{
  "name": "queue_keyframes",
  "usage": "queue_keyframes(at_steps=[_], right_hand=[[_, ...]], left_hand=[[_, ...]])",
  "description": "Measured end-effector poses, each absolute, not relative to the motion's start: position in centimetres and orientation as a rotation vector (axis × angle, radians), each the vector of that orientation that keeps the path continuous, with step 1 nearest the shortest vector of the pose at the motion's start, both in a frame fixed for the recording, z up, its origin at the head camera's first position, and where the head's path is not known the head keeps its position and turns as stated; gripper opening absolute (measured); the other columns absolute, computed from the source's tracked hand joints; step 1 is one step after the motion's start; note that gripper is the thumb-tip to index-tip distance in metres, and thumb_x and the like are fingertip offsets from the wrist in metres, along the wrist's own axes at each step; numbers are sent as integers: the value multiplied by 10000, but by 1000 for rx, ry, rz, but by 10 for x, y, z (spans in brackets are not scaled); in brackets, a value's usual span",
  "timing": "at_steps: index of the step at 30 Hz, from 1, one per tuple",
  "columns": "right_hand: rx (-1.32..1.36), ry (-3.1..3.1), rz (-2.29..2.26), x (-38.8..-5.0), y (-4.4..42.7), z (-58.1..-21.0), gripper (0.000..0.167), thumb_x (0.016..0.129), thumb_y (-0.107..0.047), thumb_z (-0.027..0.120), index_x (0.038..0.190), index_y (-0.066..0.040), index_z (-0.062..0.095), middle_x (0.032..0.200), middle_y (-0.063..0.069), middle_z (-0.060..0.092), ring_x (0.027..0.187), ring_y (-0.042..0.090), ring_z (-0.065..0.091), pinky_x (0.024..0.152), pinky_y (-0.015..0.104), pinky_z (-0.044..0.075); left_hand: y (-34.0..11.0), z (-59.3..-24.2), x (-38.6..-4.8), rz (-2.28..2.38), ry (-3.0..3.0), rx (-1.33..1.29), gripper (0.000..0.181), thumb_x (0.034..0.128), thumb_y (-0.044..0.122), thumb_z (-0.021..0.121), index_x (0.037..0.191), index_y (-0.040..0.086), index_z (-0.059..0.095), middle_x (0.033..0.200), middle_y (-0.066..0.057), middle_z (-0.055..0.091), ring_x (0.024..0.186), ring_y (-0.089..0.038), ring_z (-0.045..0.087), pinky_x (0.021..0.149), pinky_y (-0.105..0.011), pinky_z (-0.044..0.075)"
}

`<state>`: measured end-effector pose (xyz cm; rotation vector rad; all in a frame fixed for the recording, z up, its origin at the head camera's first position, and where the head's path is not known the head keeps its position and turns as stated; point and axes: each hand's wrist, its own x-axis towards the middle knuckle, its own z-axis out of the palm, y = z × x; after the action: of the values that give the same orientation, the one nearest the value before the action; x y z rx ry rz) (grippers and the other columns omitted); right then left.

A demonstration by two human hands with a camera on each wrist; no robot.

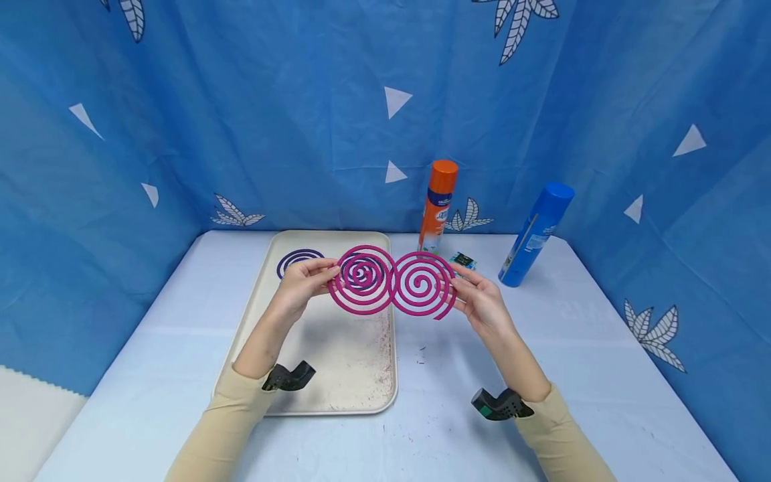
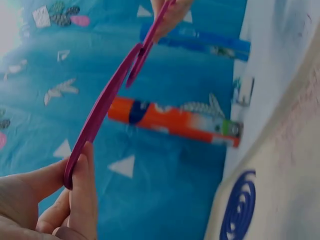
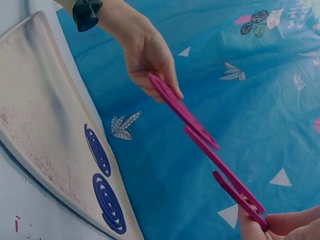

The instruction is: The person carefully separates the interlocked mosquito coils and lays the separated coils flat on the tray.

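Note:
Two magenta mosquito coils are held up side by side. My left hand [image 1: 303, 286] pinches the left coil [image 1: 361, 312] by its outer edge between thumb and fingers. The right coil [image 1: 421, 312] is pinched the same way at its outer right edge by my right hand [image 1: 484, 304]. In the head view their inner edges meet or overlap; whether they are linked I cannot tell. Edge-on in the right wrist view, the outer end of the right coil [image 3: 227, 170] stands apart from its other turns. Two dark purple coils [image 3: 109, 202] lie on the tray below.
The beige tray [image 1: 337, 395] lies on the white table [image 1: 458, 428] at left, with reddish crumbs along its right side. An orange spray can [image 1: 438, 201], a blue spray can [image 1: 536, 234] and a small dark-and-teal packet [image 1: 462, 260] are at the back right. Blue cloth [image 1: 313, 134] surrounds the table.

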<state>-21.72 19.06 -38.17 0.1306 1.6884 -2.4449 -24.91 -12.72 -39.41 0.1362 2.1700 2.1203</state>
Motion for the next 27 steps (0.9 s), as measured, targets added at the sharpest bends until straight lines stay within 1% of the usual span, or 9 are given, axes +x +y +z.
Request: queue_keyframes(at_steps=[5, 11, 14, 18, 21, 25, 27], right_hand=[[153, 1694, -2427, -218, 188, -385, 511, 978, -78, 498, 1459, -23, 337, 1010, -75, 661, 861, 46, 684, 775, 220, 581], [160, 1716, -2419, -217, 185, -390, 500, 951, -117, 567, 1422, -44, 416, 1036, -54, 664, 876, 65, 687, 786, 231, 581], [199, 1722, -2391, -220, 183, -394, 484, 965, -106, 538, 1428, -50, 407, 1042, -60, 659, 881, 66, 686, 794, 236, 579], [244, 1721, -2353, -225, 179, -399, 483, 986, -70, 474, 1454, -43, 360, 986, -93, 666, 847, 47, 678, 778, 226, 582], [265, 1711, -2346, -228, 175, -403, 485, 986, -56, 469, 1456, -31, 351, 953, -95, 671, 819, 43, 671, 749, 215, 586], [267, 1722, -2321, -229, 167, -412, 468, 984, -50, 471, 1442, -24, 378, 963, -85, 653, 816, 35, 664, 737, 209, 586], [243, 1745, -2302, -232, 162, -419, 454, 983, -45, 470, 1429, -5, 391, 967, -77, 650, 818, 33, 662, 737, 208, 585]], left_hand=[[-163, -412, -254, 2055, 2207, 55, 450, 953, 176, 577, 1297, -103, 494, 825, 145, 646, 740, 25, 659, 710, -149, 567], [-205, -436, -251, 1950, 2217, -57, 465, 938, 199, 605, 1285, -95, 506, 818, 166, 645, 737, 36, 639, 688, -138, 560], [-222, -444, -251, 1907, 2211, -85, 464, 939, 185, 602, 1286, -105, 502, 814, 175, 648, 735, 35, 630, 682, -142, 558], [-235, -453, -250, 1874, 2227, -112, 473, 939, 153, 597, 1286, -145, 477, 798, 161, 648, 726, 30, 631, 691, -156, 565], [-240, -457, -250, 1860, 2233, -151, 480, 925, 139, 614, 1273, -163, 478, 785, 144, 658, 712, 23, 638, 689, -166, 571], [-243, -461, -249, 1811, 2273, -227, 494, 901, 150, 647, 1260, -158, 504, 762, 155, 671, 688, 36, 639, 676, -163, 570], [-245, -462, -249, 1795, 2312, -252, 493, 901, 154, 642, 1254, -163, 509, 748, 149, 678, 660, 39, 637, 668, -164, 571]])
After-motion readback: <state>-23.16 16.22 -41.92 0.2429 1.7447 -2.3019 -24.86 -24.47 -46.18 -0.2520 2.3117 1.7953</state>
